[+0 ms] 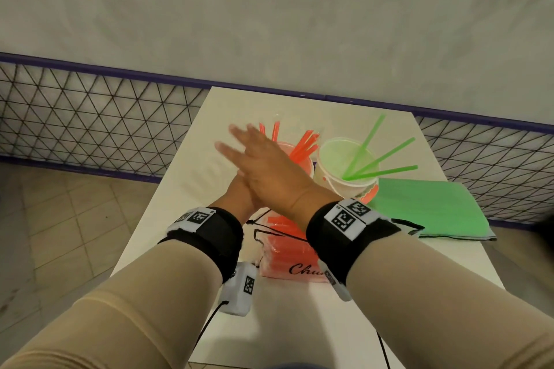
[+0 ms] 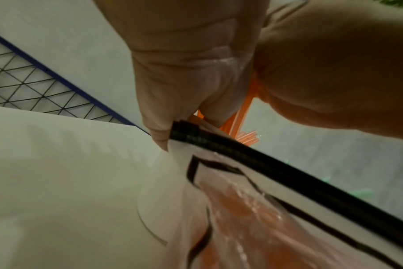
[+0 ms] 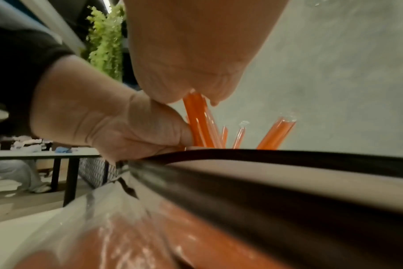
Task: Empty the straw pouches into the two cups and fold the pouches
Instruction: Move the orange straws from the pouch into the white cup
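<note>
Both hands meet above the mouth of the orange straw pouch [image 1: 287, 255], which lies on the white table [image 1: 186, 219] with several orange straws inside. My left hand [image 1: 241, 190] sits underneath, fingers [image 2: 184, 81] curled on the pouch's black zipper edge [image 2: 264, 163]. My right hand [image 1: 269, 165] lies over it with fingers straight and blurred, its palm [image 3: 191, 54] against a bundle of orange straws [image 3: 197, 120]. Behind the hands, a red cup [image 1: 304, 166] holds orange straws [image 1: 305, 142]. The pale cup [image 1: 344, 165] to its right holds green straws [image 1: 386, 156].
A green pouch [image 1: 428, 207] lies folded flat on the table's right side. A low wire mesh fence [image 1: 90, 111] with a purple rail runs behind the table against the grey wall. Tiled floor shows to the left. Another table [image 3: 46, 156] stands in the right wrist view.
</note>
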A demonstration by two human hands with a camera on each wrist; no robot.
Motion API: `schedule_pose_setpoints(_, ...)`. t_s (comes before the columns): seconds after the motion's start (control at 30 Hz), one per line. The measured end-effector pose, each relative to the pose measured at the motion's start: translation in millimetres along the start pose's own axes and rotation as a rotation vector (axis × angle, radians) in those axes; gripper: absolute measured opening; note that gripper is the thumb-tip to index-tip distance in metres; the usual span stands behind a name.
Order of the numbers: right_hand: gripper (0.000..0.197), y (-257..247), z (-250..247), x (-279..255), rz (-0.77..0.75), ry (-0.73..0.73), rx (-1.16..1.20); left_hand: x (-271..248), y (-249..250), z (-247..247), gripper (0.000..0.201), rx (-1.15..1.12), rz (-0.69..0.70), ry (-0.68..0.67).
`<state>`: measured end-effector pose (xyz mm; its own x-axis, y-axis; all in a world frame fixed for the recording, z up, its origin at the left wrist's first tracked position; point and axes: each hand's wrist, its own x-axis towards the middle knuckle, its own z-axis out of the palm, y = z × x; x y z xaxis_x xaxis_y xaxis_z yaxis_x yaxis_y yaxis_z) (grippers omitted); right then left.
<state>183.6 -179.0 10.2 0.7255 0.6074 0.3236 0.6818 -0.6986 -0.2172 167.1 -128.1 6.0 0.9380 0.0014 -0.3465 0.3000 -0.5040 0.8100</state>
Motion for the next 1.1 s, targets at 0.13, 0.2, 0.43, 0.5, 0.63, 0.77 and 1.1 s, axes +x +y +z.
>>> schedule_pose_setpoints(0.13, 0.05, 22, 12, 8, 0.085, -0.187, -0.149, 17, -26, -8, 0.062, -0.009, 0.041, 0.116)
schedule_pose_setpoints(0.2, 0.052, 32, 2, 12, 0.054, -0.18, -0.309, 14, -37, -23, 0.072, -0.305, 0.058, -0.017)
schedule_pose_setpoints(0.43, 0.064, 81, -30, 4, 0.575, -0.042, -0.348, 12, -30, -27, 0.071, -0.34, -0.013, -0.047)
schedule_pose_setpoints(0.5, 0.069, 88, -23, -8, 0.658, -0.18, -0.168, 14, -33, -28, 0.069, -0.296, -0.003, -0.04)
schedule_pose_setpoints(0.63, 0.09, 87, -14, -23, 0.735, -0.252, 0.055, 18, -33, -28, 0.072, -0.27, 0.01, -0.025)
schedule_pose_setpoints(0.77, 0.1, 68, -32, -28, 0.686, -0.032, 0.01, 18, -38, -29, 0.081, -0.252, 0.0, -0.002)
schedule_pose_setpoints(1.1, 0.02, 8, -52, -87, 0.357, -0.576, -0.006, -9, -78, -43, 0.087, -0.197, -0.348, -0.499)
